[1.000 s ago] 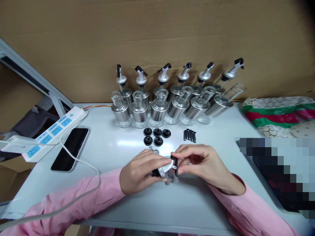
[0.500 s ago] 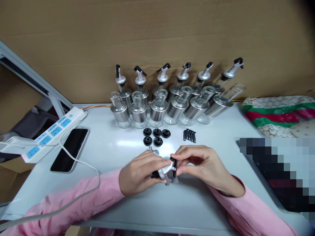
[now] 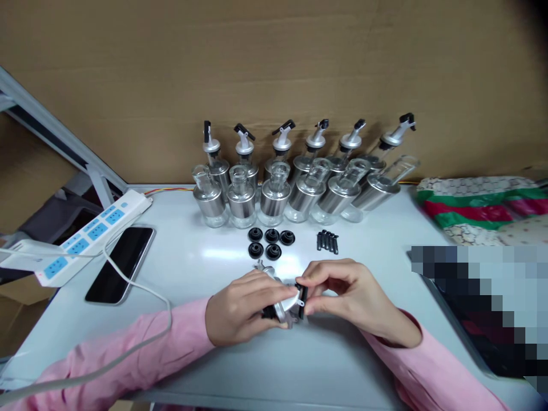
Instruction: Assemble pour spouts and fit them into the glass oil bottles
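Note:
My left hand [image 3: 242,308] is closed round a silver pourer spout [image 3: 287,303] with a black stopper at its lower left end. Thumb and fingers of my right hand [image 3: 346,291] pinch a small black lever [image 3: 303,301] against the spout's tip. More silver spout pieces [image 3: 268,270] lie on the table just behind and under my left hand, partly hidden by it. Beyond the hands are several round black stoppers [image 3: 273,251] in two rows. To their right lies a short row of black levers [image 3: 327,241].
Several glass bottles with steel bands [image 3: 274,200] stand uncapped in front of a back row fitted with pourers [image 3: 282,141]. A phone [image 3: 120,265], a power strip [image 3: 96,234] and a white cable [image 3: 141,281] lie at left. A patterned cloth [image 3: 479,208] is at right.
The whole view has shifted slightly, so the table and bottles sit a little lower. Both hands keep the same hold on the spout and lever.

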A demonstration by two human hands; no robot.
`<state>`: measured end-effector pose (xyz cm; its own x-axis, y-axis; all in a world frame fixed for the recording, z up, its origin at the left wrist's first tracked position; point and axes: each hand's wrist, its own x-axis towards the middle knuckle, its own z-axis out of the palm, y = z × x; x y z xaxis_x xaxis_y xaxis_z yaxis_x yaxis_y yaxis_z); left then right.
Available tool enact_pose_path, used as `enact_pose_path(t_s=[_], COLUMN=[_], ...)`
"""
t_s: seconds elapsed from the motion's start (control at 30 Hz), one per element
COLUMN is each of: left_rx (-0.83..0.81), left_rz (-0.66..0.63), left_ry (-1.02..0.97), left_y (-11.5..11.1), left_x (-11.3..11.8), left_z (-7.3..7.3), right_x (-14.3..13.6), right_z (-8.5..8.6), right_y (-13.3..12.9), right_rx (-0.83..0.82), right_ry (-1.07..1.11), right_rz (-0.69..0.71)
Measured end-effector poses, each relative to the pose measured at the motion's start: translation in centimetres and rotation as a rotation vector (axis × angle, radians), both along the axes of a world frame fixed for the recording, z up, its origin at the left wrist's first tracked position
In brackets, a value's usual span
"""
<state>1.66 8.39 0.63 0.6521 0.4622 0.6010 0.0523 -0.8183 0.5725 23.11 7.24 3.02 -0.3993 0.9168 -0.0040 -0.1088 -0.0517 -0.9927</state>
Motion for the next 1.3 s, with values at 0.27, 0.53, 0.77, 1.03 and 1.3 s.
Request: enact_pose_path(t_s=[0.27, 0.53, 0.77, 1.03, 1.3], left_rx=[0.0, -0.023, -0.041, -0.014, -0.058], left_rz=[-0.014, 0.009, 0.093, 0.181, 0.241], left_ry=[-0.013, -0.011, -0.023, -0.01, 0.074], left_y=[-0.2, 0.0, 0.1, 0.0, 0.1], left_x=[0.1, -0.1, -0.1, -0.1, 0.0], left_z=[0.1, 0.5, 0.0, -0.4, -0.7], right_x=[-0.1, -0.6, -0.6, -1.2, -1.5], right_z=[-0.2, -0.4, -0.4, -1.0, -1.0], right_y=[-0.1, -0.2, -0.4, -0.5, -0.5], right_rx=[-0.032, 0.087, 0.105, 0.151, 0.182], right_ry=[-0.004, 0.004, -0.033, -0.01, -0.117], right_rz=[0.028, -0.047, -0.021, -0.067, -0.071])
